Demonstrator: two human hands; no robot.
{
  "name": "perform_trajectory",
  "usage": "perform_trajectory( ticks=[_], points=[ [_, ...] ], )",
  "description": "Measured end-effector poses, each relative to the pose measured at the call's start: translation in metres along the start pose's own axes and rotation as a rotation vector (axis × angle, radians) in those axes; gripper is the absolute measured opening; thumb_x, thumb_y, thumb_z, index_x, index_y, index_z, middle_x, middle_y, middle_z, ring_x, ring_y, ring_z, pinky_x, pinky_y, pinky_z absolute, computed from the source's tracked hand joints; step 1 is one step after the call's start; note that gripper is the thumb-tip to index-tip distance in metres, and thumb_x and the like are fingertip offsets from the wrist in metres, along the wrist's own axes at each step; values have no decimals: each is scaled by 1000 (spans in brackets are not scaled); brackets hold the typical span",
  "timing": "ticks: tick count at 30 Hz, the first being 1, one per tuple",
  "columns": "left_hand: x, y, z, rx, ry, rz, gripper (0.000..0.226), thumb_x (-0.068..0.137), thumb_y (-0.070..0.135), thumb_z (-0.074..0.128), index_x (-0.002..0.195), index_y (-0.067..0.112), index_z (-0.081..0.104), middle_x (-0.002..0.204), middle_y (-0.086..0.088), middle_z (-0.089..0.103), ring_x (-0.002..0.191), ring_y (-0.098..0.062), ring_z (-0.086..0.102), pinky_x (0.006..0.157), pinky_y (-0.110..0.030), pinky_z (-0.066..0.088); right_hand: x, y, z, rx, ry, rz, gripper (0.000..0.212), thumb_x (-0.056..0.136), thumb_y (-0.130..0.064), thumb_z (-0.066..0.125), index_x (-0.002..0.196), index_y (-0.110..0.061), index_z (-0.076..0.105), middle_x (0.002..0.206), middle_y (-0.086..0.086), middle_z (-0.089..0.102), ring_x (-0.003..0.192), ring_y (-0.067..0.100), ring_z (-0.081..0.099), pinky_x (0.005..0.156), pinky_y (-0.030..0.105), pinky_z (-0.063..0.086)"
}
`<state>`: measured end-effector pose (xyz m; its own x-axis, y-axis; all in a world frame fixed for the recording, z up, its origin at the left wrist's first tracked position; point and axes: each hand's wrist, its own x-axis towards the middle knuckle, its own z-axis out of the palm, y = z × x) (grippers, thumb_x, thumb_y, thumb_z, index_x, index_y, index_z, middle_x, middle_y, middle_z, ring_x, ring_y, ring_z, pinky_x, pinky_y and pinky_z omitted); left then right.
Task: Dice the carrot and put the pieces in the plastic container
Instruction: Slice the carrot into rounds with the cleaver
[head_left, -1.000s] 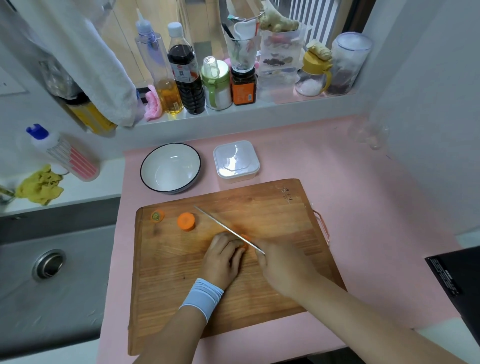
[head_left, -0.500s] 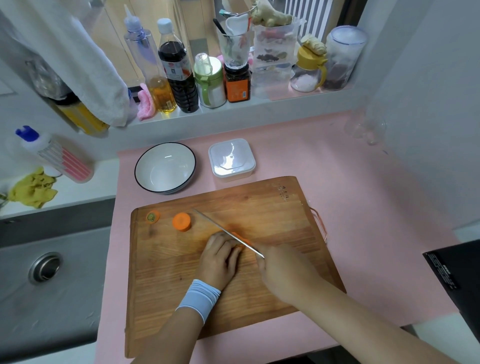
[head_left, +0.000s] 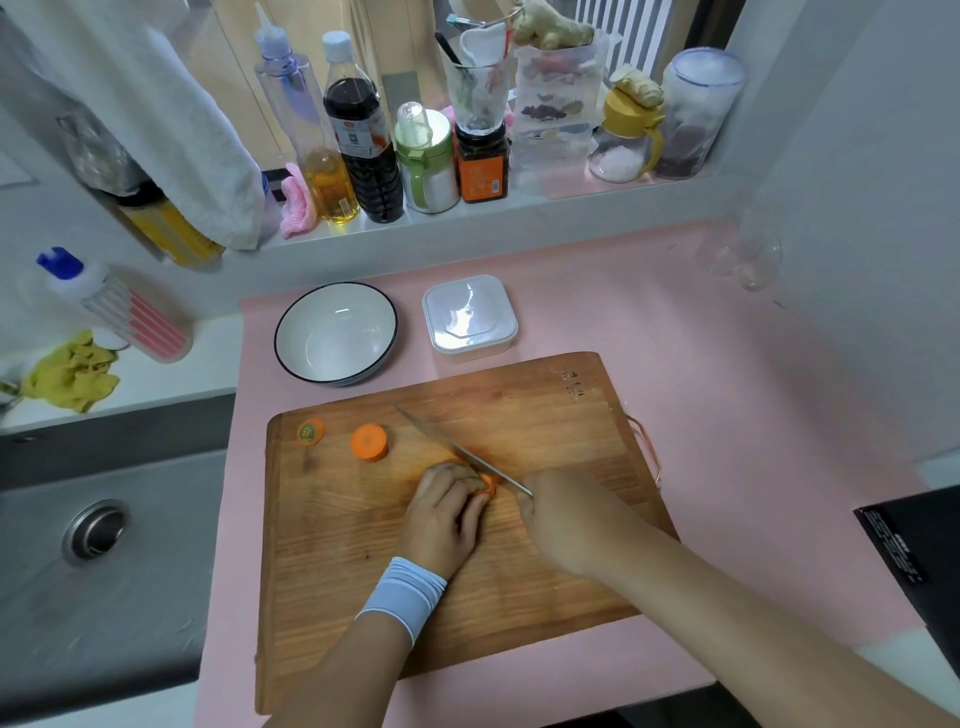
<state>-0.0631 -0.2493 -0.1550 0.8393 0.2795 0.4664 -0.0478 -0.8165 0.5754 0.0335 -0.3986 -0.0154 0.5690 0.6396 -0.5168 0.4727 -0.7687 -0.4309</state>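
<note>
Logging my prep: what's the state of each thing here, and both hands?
Plastic container: lid on.
Bowl: upright, empty.
Carrot: on board, under knife.
Cut chunk: loose on board.
Stem end: loose on board.
Knife: blade against carrot.
Left hand: holds carrot.
Right hand: grips knife.

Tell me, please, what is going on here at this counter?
A person is slicing at a wooden cutting board. The left hand holds a carrot piece down with curled fingers; the right hand grips a knife, its blade against that piece. A thick carrot chunk and the stem end lie apart near the board's far left corner. Behind the board stand an empty bowl and the plastic container, apparently lidded. No diced pieces show yet.
</note>
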Motion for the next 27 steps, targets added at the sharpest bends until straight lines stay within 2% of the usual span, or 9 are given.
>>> perform_trajectory(
  ticks=[5, 12, 16, 19, 21, 23, 27],
  points=[
    [0, -2, 0, -2, -9, -17, 7, 85, 2, 73, 91, 6, 72, 96, -3, 66, 98, -20, 59, 101, -20, 36, 8, 1, -3, 31, -40, 48, 25, 103, -24, 45, 83, -15, 58, 77, 4, 59, 68, 21, 58, 51, 26, 38],
    [0, -3, 0, -14, -9, -14, 5, 88, 9, 69, 91, 7, 73, 96, -3, 66, 98, -18, 58, 101, -19, 36, 19, -5, -3, 0, -58, 60, 25, 103, -24, 44, 89, -13, 62, 81, 5, 62, 67, 20, 57, 50, 28, 37],
    [0, -5, 0, -18, -12, -29, 8, 89, 12, 67, 91, 7, 73, 97, -2, 66, 100, -18, 58, 101, -19, 36, 19, -3, -5, -19, -86, 54, 26, 104, -23, 42, 97, -9, 64, 89, 9, 65, 77, 23, 62, 52, 25, 39],
    [1, -4, -1, -23, -9, -19, 5, 87, 7, 70, 91, 7, 72, 96, -3, 65, 99, -17, 58, 101, -19, 36, 11, 4, -9, 59, -111, 67, 27, 105, -27, 42, 103, -12, 64, 88, 5, 63, 80, 20, 62, 67, 29, 48],
    [1, -3, 0, -23, -8, -17, 5, 86, 6, 71, 91, 6, 72, 96, -3, 65, 99, -17, 58, 101, -19, 35, 12, 3, -8, 73, -100, 77, 27, 105, -28, 43, 103, -12, 64, 87, 5, 63, 80, 19, 62, 68, 30, 50],
    [0, -4, 1, -16, -9, -23, 6, 86, 6, 71, 92, 6, 72, 96, -4, 66, 98, -18, 58, 101, -20, 37, 18, -2, -3, 37, -91, 86, 27, 104, -25, 42, 99, -10, 65, 90, 9, 64, 81, 24, 64, 65, 31, 49],
    [0, -5, 1, -20, -10, -24, 6, 85, 6, 72, 91, 6, 72, 97, -4, 66, 99, -19, 59, 101, -20, 37, 23, -5, 4, -19, -111, 60, 30, 104, -14, 37, 107, -3, 65, 101, 14, 66, 92, 31, 64, 73, 34, 50]
  ],
)
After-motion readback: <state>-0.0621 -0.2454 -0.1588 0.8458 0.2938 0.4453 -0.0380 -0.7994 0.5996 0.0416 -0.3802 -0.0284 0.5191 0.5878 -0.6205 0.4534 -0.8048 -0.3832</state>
